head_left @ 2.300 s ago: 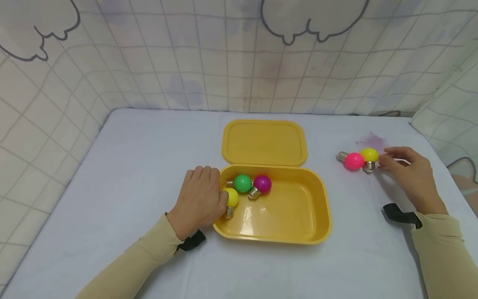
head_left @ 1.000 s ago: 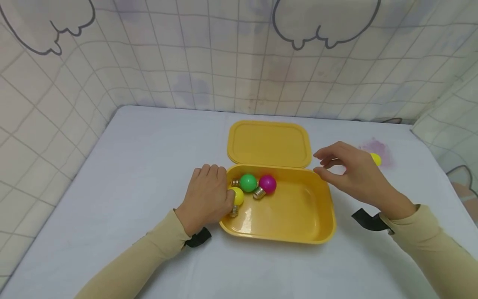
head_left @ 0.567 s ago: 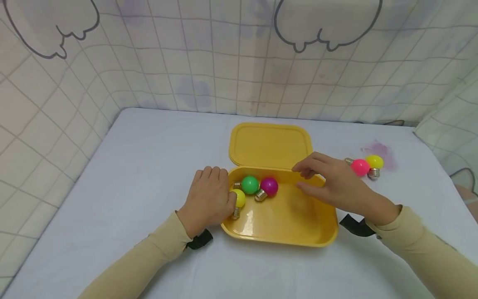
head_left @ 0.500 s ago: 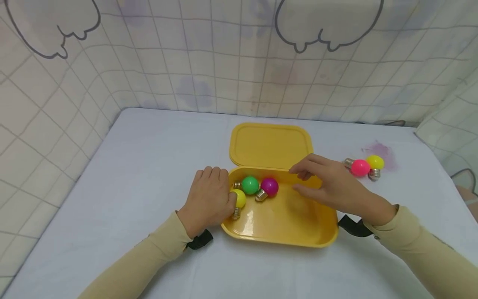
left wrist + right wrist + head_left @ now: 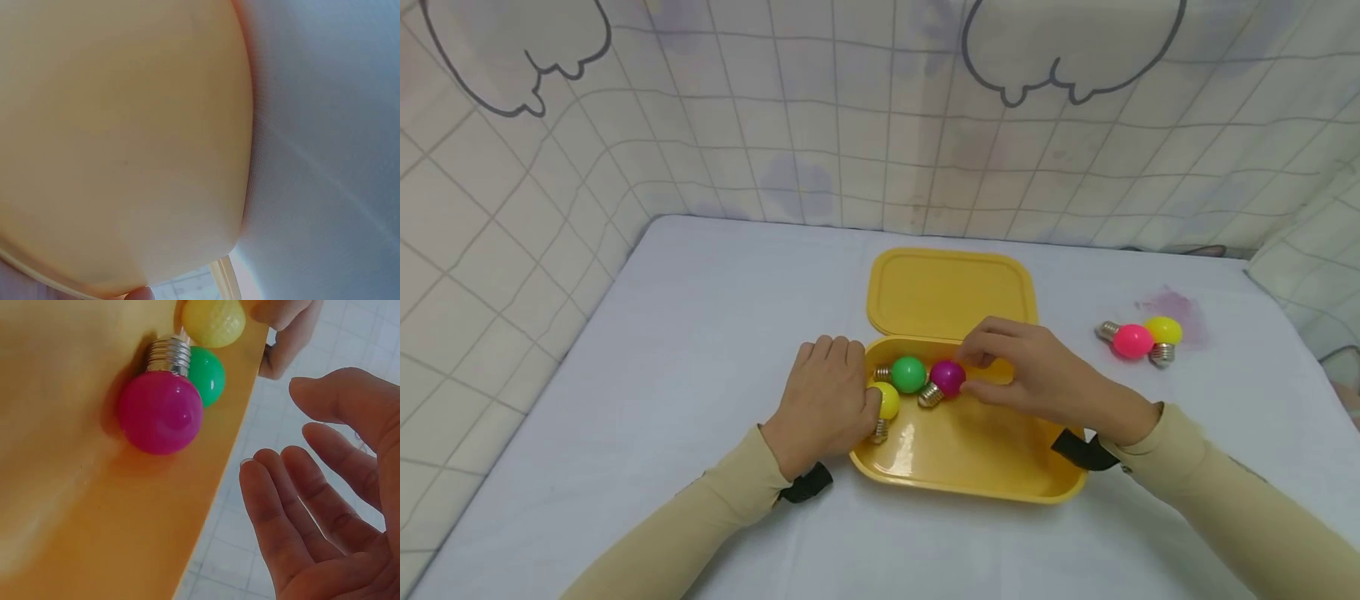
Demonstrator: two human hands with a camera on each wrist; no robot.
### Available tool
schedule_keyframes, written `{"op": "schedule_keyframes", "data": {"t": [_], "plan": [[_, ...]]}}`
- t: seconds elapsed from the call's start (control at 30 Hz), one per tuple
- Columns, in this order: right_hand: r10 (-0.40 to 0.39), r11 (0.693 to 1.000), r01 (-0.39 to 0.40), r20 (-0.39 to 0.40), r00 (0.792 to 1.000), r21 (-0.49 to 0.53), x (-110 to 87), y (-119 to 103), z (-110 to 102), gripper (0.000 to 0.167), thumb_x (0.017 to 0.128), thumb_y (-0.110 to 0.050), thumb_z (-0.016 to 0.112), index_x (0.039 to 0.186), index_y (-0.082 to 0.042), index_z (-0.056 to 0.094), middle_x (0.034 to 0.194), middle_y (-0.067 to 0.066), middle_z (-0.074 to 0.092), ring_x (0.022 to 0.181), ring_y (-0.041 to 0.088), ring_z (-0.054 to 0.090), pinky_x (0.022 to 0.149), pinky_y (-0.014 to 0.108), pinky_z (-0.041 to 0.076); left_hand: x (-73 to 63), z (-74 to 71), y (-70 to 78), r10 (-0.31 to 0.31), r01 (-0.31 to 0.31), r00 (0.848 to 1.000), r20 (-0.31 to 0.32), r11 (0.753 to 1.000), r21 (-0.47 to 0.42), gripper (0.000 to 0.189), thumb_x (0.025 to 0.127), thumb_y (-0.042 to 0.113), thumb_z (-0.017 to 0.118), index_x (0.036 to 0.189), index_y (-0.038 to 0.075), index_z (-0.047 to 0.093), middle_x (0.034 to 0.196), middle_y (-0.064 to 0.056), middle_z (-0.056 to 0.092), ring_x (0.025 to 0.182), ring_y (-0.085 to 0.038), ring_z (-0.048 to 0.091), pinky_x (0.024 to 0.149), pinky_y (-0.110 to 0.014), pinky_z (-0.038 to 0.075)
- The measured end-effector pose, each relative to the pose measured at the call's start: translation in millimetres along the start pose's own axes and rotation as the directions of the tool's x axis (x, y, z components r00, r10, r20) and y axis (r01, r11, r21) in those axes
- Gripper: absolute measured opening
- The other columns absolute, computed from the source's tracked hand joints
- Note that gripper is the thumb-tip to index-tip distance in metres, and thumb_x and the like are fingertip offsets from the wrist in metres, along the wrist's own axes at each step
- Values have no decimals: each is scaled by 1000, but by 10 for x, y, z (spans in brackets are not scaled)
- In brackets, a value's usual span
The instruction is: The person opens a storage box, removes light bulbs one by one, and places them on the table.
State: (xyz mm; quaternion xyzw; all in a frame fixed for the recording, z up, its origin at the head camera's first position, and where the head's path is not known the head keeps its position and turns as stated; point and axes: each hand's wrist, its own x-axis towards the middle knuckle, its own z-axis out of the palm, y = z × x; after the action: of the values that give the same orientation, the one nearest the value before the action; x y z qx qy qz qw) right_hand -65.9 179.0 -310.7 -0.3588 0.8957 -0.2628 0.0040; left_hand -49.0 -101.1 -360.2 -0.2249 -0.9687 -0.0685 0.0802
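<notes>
Purple bulb (image 5: 949, 377) lies near the right hand (image 5: 1043, 372), whose fingers (image 5: 267, 509) are parted and empty, while the left hand (image 5: 822, 402) grips the yellow box (image 5: 981, 457).

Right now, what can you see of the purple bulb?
The purple bulb has a glossy, plastic-looking round globe and a ridged, metallic screw base. It lies on its side in the yellow box, base angled toward the near left, beside the green bulb; whether they touch is unclear. The right hand is beside it, fingers parted, not gripping it.
</notes>
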Motion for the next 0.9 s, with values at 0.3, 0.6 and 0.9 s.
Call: {"op": "schedule_keyframes", "data": {"t": [0.3,0.6,0.9], "plan": [[-15,999,11,86,996,48,101,31,158,23,86,-15,82,107,-17,73,105,-3,69,95,12,66,86,34,61,-16,-4,2,1,-1,1000,-15,1000,-3,19,89,23,49,80,8,42,74,-4,38,74,-23,35,71,-34,27],[-49,999,49,121,991,3,114,32,202,27,85,-12,82,110,-15,72,107,-1,70,97,13,67,88,35,61,-18,-8,5,2,-2,999,-40,1000,12,21,88,25,51,79,8,42,74,-4,39,73,-23,35,71,-33,27],[-31,998,38,141,990,-48,133,22,207,28,86,-9,80,112,-16,73,110,-2,70,100,14,66,92,35,60,-12,-14,15,-1,2,999,-40,1000,14,21,88,24,51,79,8,42,73,-4,38,72,-23,34,71,-33,27]]}}
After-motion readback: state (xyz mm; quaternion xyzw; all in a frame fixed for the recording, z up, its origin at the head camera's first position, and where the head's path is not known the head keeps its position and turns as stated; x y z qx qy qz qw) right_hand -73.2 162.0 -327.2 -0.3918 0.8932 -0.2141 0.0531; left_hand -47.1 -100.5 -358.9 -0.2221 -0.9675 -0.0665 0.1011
